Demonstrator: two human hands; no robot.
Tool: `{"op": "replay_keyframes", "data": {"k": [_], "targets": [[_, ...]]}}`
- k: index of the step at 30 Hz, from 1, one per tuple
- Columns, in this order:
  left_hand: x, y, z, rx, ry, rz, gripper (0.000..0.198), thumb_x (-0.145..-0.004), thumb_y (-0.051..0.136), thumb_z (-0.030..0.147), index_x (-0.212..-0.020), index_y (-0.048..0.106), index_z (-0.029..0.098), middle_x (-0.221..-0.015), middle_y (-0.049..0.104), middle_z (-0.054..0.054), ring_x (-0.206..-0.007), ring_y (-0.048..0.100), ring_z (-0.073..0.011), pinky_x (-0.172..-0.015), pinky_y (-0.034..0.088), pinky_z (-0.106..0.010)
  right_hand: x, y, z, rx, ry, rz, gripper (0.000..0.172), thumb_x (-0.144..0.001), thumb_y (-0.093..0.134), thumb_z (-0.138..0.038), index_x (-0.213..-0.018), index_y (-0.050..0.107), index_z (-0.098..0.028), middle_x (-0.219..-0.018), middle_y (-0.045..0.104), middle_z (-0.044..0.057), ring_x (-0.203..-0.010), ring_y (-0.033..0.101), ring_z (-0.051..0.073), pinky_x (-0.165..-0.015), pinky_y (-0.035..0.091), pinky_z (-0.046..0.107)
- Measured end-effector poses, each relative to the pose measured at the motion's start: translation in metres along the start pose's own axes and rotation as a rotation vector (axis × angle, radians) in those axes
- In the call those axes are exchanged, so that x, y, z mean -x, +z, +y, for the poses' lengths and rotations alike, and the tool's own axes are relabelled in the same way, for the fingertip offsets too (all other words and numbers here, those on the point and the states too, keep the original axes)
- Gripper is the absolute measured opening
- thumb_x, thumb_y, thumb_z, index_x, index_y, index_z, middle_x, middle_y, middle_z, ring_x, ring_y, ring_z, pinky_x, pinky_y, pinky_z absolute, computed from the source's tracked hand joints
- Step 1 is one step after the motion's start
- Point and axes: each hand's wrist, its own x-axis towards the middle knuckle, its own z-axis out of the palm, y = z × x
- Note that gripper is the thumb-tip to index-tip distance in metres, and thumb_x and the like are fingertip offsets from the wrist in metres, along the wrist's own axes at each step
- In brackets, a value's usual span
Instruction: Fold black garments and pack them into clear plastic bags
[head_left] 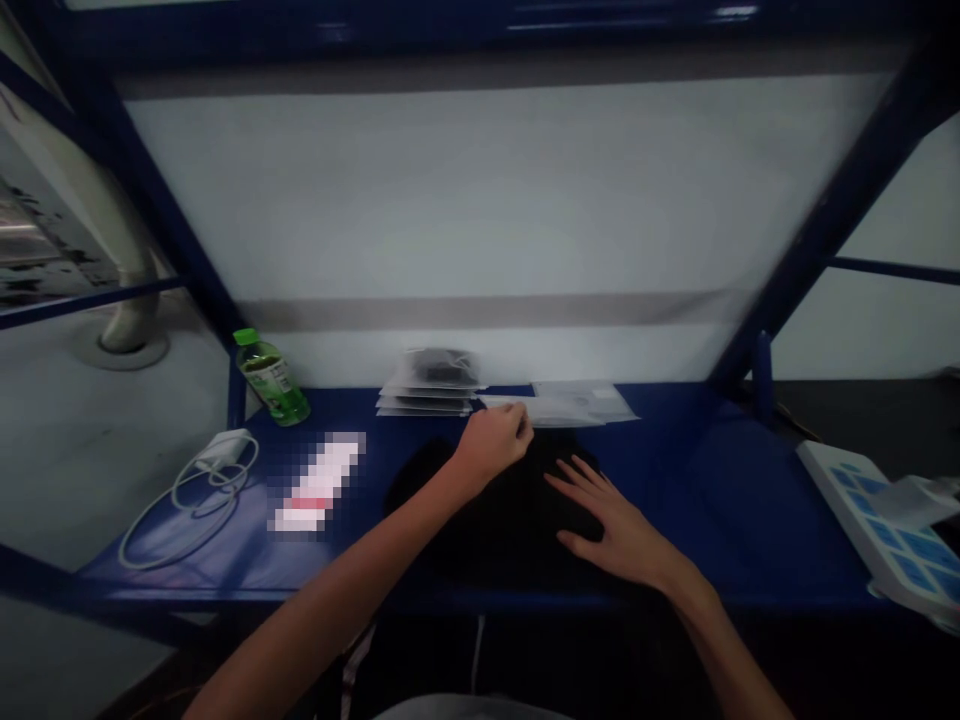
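On my screen both bare arms come up from the bottom of the frame. The left hand (495, 440) is in the middle, closed up, fingers pinched on the near end of a thin clear plastic bag (562, 405). That bag lies flat at the back of the dark blue tabletop (712, 480). It's a bit blurry there, so the pinch is my best read.

The right hand (611, 525) is open, fingers spread, palm down on a soft black cloth (480, 520) in the lower middle. I think the flat palm keeps the cloth from sliding. The cloth sits close to the body, so both hands reach it easy.

Just left of the flat bag is a neat stack of clear bags w/ dark stuff inside (433, 385), prob piled to save room. Far left: a green plastic bottle (270, 380) standing up, out of the way, & a white charger w/ a looped cord (199, 480). At the right edge, a white pad w/ blue squares (877, 520).
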Motion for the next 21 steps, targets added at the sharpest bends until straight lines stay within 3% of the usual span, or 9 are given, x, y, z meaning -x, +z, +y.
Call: {"op": "replay_keyframes", "data": {"k": [6,9,12,16,19,21], "targets": [[0.057,-0.009,-0.025,-0.078,-0.086,-0.023,0.016,-0.092,0.052,0.026,-0.084,0.065,0.019,-0.084,0.072,-0.006,-0.071,0.068,-0.0214,-0.066,0.046,-0.027,-0.001,-0.004,0.005,-0.093,-0.004,-0.036,0.063,-0.092,0.054,-0.045,-0.151,0.033,-0.038,-0.162,0.023,0.0,-0.15,0.011,0.026,-0.119,0.02,0.054],[0.073,-0.007,-0.036,-0.096,-0.104,-0.064,0.013,-0.093,0.053,0.025,-0.095,0.065,0.021,-0.086,0.073,-0.004,-0.071,0.068,-0.0203,-0.065,0.046,-0.026,-0.003,-0.003,0.006,-0.074,-0.014,-0.029,0.059,-0.094,0.052,-0.039,-0.15,0.036,-0.037,-0.161,0.027,0.001,-0.15,0.014,0.025,-0.119,0.022,0.053],[0.079,-0.005,-0.04,-0.075,-0.046,-0.081,0.022,-0.093,0.052,0.02,-0.111,0.064,0.024,-0.094,0.074,-0.003,-0.073,0.069,-0.0191,-0.068,0.048,-0.026,-0.005,-0.005,0.005,0.0,-0.01,-0.036,0.058,-0.093,0.051,-0.034,-0.15,0.038,-0.033,-0.159,0.031,0.003,-0.148,0.02,0.026,-0.118,0.025,0.052],[0.079,-0.002,-0.04,-0.029,0.05,-0.1,0.034,-0.089,0.051,0.012,-0.111,0.07,0.029,-0.114,0.072,0.0,-0.093,0.07,-0.0189,-0.08,0.051,-0.027,-0.005,-0.01,0.003,0.069,-0.033,-0.035,0.057,-0.093,0.052,-0.039,-0.148,0.041,-0.03,-0.157,0.035,0.005,-0.147,0.025,0.026,-0.117,0.029,0.05],[0.079,0.001,-0.038,-0.031,0.013,-0.112,0.035,-0.089,0.052,0.013,-0.114,0.071,0.027,-0.115,0.072,-0.001,-0.097,0.069,-0.0199,-0.084,0.052,-0.029,-0.005,-0.012,0.004,0.072,-0.049,-0.028,0.061,-0.091,0.056,-0.045,-0.148,0.042,-0.029,-0.156,0.037,0.006,-0.146,0.028,0.027,-0.116,0.032,0.05],[0.079,0.001,-0.036,-0.043,-0.013,-0.113,0.035,-0.09,0.051,0.015,-0.117,0.07,0.026,-0.115,0.072,-0.002,-0.098,0.069,-0.0204,-0.084,0.053,-0.03,-0.006,-0.01,0.006,0.082,-0.05,-0.012,0.058,-0.09,0.056,-0.038,-0.146,0.045,-0.029,-0.154,0.041,0.006,-0.145,0.03,0.027,-0.114,0.034,0.051]]}}
